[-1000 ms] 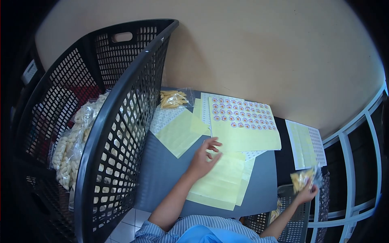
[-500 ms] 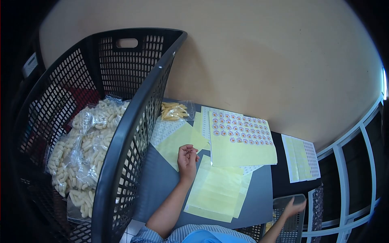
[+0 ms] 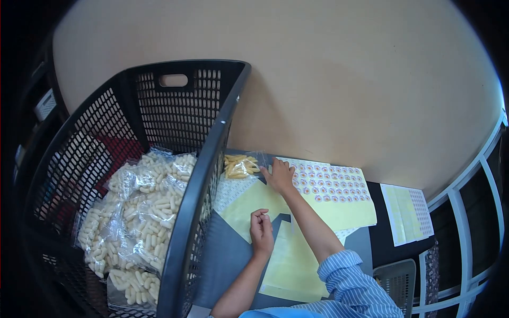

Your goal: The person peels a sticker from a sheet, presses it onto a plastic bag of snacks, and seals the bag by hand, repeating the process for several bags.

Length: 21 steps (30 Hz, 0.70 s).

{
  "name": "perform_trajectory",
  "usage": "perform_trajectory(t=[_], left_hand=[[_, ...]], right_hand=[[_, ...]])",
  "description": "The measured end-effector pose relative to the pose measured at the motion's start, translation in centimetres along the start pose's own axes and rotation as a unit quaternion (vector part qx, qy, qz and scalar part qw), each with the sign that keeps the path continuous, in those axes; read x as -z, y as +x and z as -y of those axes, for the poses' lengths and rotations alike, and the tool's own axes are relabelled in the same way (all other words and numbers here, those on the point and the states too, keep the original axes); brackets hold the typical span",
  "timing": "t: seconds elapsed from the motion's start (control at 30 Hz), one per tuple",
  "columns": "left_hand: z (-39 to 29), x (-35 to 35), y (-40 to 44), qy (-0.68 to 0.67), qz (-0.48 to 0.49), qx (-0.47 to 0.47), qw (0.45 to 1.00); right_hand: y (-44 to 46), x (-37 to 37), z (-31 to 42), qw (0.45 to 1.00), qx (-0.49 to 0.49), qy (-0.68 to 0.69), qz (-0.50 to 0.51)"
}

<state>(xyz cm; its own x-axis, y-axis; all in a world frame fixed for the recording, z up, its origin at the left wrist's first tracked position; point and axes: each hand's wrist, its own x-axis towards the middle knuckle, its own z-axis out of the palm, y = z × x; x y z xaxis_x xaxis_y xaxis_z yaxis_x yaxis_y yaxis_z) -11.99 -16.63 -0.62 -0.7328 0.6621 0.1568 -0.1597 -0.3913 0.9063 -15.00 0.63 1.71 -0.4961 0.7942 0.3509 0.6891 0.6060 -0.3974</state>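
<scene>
My left hand point(image 3: 261, 232) is above the grey table, by the yellow backing sheets, with its fingers curled together; whether anything is pinched in them I cannot make out. My right hand point(image 3: 279, 176) reaches to the back of the table, fingers apart. It is at the left edge of a sticker sheet point(image 3: 339, 183) with rows of round red-and-white stickers and a bare yellow lower part. Its thumb is close to a clear plastic bag point(image 3: 241, 166) of yellow finger-shaped pieces; contact is unclear. Another yellow backing sheet point(image 3: 289, 265) lies under my right forearm.
A tall black slatted basket point(image 3: 204, 175) at the left holds several clear bags of whitish finger-shaped pieces point(image 3: 140, 212). More sticker sheets point(image 3: 407, 213) lie on a black surface at the right, above a grey basket point(image 3: 400, 283). A wall point(image 3: 344, 79) stands behind the table.
My right hand has moved from above the grey basket at the lower right to the sticker sheet and bag at the back. My left hand stays curled. The view has shifted slightly.
</scene>
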Motion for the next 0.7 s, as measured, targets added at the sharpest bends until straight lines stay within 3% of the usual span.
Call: perform_trajectory(t=[0.03,0.17,0.23,0.27,0.33,0.47,0.53,0.57,0.63,0.67,0.7], left_hand=[[0.0,0.0,0.1,-0.003,0.0,-0.003,1.0],[0.0,0.0,0.1,0.009,0.015,-0.001,1.0],[-0.1,0.0,0.0,0.005,0.024,-0.006,1.0],[-0.1,0.0,0.0,0.005,0.023,-0.006,1.0],[0.0,0.1,-0.1,0.031,0.049,-0.028,0.998],[-0.5,0.4,-0.6,0.048,0.04,-0.031,0.998],[-0.5,0.1,-0.5,0.041,-0.093,-0.136,0.986],[-0.7,0.2,-0.4,0.017,-0.085,-0.133,0.987],[-0.4,0.4,-0.1,-0.08,-0.031,-0.076,0.993],[-1.0,0.1,0.0,-0.178,0.045,0.007,0.983],[-1.6,-0.5,-0.2,-0.264,0.122,0.089,0.953]], right_hand=[[0.6,-0.9,0.5,0.998,-0.013,-0.049,-0.02],[2.1,-1.1,1.0,0.999,-0.035,-0.001,0.023],[2.4,-0.9,1.1,0.948,-0.018,0.316,-0.011],[2.5,-0.7,1.1,0.948,-0.018,0.316,-0.011],[2.0,1.3,2.1,0.862,0.051,0.494,-0.106],[-1.5,10.3,3.8,0.834,0.08,0.534,-0.109],[-3.3,13.7,2.8,0.893,0.143,0.397,-0.157],[-4.6,14.8,2.2,0.886,0.117,0.428,-0.135],[-8.0,16.4,1.3,0.881,0.051,0.463,-0.084],[-9.8,16.7,0.7,0.865,-0.009,0.501,-0.029],[-11.5,15.6,-0.8,0.878,-0.021,0.476,-0.046]])
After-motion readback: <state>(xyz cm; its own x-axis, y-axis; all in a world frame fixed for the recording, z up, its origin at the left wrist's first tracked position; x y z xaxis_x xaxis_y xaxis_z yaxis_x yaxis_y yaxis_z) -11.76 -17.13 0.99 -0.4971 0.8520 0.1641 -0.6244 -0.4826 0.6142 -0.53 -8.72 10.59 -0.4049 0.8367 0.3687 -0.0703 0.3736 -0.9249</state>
